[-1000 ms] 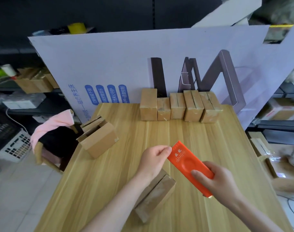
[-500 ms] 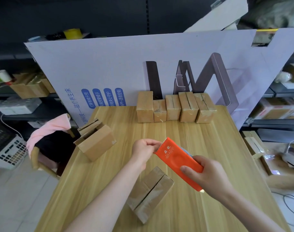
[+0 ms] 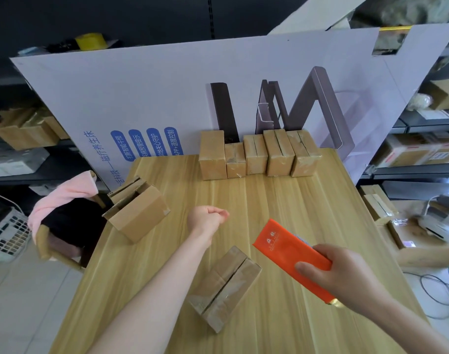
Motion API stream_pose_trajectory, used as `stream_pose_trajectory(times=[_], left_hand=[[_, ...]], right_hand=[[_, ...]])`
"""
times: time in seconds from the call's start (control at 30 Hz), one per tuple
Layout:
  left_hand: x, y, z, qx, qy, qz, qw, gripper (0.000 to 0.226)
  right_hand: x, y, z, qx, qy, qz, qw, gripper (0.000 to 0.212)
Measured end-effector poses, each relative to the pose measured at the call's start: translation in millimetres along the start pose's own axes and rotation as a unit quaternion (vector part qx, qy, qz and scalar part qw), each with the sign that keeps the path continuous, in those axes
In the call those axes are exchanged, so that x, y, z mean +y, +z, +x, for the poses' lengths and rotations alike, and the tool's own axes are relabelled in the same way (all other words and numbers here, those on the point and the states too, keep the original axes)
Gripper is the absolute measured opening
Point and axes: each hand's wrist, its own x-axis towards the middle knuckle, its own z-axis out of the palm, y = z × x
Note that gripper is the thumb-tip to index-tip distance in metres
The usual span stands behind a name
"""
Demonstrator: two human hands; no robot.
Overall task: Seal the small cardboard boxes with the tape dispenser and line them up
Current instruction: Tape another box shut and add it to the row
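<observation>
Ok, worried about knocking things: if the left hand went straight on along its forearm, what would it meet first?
Probably the row of boxes at the back; nothing else seems to lie before the left hand.

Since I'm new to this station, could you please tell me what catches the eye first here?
The orange tape dispenser gripped by the right hand at front right stands out most. Five small cardboard boxes stand in a row along the far edge of the table, and another box lies askew at front centre.
</observation>
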Motion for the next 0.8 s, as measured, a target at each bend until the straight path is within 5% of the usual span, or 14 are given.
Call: stream_pose_trajectory(times=[0.8], left_hand=[[-107,37,29,-0.011,0.006,0.19,0.982,0.021]], right_hand=[[51,83,31,-0.083,0.118,-0.163,0.976,0.038]])
